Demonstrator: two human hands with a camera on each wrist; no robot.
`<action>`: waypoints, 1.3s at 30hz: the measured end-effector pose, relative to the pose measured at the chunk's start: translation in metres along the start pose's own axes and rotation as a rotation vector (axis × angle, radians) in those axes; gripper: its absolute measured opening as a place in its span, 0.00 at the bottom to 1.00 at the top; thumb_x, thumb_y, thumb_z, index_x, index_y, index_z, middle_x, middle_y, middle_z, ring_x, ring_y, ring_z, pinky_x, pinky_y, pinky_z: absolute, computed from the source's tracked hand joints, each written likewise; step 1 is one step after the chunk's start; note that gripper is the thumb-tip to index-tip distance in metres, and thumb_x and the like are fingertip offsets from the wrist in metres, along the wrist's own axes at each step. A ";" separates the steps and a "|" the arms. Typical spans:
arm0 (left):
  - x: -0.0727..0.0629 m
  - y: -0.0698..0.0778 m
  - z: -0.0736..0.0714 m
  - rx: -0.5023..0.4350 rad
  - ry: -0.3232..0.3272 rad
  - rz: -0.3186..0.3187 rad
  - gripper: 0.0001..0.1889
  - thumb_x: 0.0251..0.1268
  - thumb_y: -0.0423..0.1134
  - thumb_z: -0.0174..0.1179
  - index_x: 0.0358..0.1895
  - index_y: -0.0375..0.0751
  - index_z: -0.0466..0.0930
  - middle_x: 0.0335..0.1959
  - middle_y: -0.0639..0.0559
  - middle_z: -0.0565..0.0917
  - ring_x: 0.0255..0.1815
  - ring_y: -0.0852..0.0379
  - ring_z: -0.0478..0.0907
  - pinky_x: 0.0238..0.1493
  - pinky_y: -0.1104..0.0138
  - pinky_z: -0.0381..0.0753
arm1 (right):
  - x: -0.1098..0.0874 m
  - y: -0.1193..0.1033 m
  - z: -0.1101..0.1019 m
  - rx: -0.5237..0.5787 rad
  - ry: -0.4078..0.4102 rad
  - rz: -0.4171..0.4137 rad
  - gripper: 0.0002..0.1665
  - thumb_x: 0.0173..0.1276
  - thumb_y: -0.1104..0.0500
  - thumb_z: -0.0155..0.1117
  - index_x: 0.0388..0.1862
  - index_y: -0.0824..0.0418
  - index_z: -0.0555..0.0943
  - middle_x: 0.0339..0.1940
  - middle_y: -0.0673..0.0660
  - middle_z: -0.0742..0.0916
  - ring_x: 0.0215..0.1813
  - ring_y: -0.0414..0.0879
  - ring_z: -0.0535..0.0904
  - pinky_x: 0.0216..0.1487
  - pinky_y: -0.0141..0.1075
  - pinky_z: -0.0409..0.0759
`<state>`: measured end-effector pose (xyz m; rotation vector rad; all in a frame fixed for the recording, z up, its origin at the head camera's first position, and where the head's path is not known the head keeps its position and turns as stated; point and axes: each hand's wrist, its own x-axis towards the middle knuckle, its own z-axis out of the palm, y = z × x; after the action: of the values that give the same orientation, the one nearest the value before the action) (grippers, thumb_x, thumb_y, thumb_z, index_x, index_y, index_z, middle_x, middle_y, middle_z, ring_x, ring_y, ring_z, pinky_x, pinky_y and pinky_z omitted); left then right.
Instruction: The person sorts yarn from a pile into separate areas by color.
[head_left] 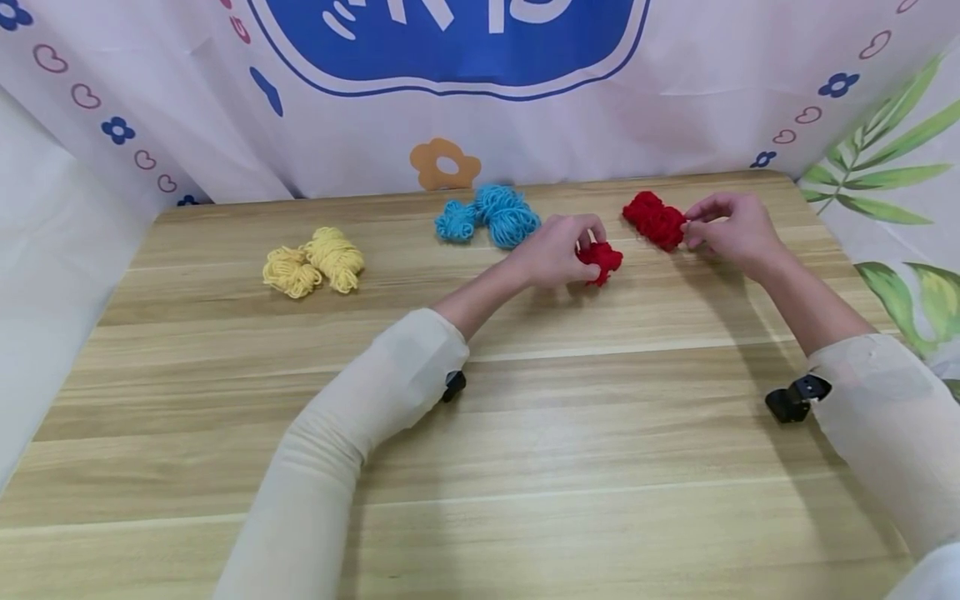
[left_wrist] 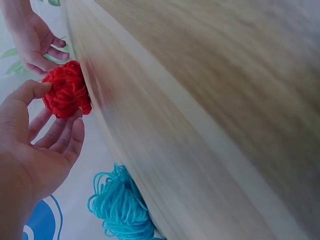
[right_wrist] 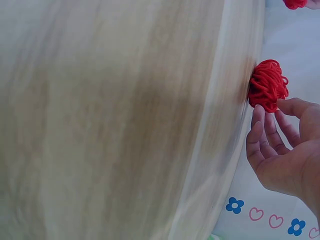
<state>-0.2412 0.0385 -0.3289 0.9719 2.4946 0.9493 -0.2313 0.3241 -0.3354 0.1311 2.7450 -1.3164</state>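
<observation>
My left hand holds a small red yarn bundle between thumb and fingers, low over the table. The left wrist view shows the thumb on one side of this red yarn and the fingers curved on the other. To its right lies a longer red yarn bundle, narrowed in the middle. My right hand pinches its right end with thumb and fingertips, as the right wrist view also shows at the looped red yarn.
Two blue yarn bundles lie at the back, just beyond the left hand. Two yellow yarn bundles touch each other farther left. The wooden table ends at a printed cloth backdrop.
</observation>
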 end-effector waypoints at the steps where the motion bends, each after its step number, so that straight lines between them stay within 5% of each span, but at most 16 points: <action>1: 0.000 0.000 0.000 0.001 0.002 0.003 0.18 0.68 0.38 0.69 0.56 0.39 0.78 0.48 0.45 0.84 0.49 0.53 0.78 0.50 0.69 0.79 | 0.000 0.000 0.000 -0.002 -0.001 0.003 0.18 0.76 0.59 0.64 0.57 0.71 0.78 0.39 0.47 0.82 0.32 0.36 0.82 0.33 0.28 0.82; 19: 0.014 0.001 0.003 -0.040 0.030 -0.047 0.18 0.67 0.38 0.70 0.56 0.40 0.78 0.47 0.47 0.83 0.49 0.54 0.77 0.48 0.70 0.79 | -0.002 0.001 -0.003 0.019 -0.003 0.011 0.17 0.77 0.60 0.63 0.56 0.71 0.77 0.36 0.43 0.82 0.31 0.35 0.84 0.32 0.28 0.81; 39: 0.032 0.005 0.012 -0.073 0.076 -0.110 0.19 0.67 0.38 0.69 0.58 0.41 0.77 0.47 0.47 0.83 0.47 0.55 0.77 0.46 0.71 0.79 | -0.017 -0.001 -0.009 -0.085 0.014 -0.110 0.16 0.73 0.62 0.65 0.52 0.73 0.80 0.32 0.43 0.83 0.29 0.36 0.84 0.29 0.26 0.79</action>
<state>-0.2562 0.0683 -0.3355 0.7815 2.5270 1.0528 -0.2151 0.3299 -0.3267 -0.0177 2.8521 -1.2244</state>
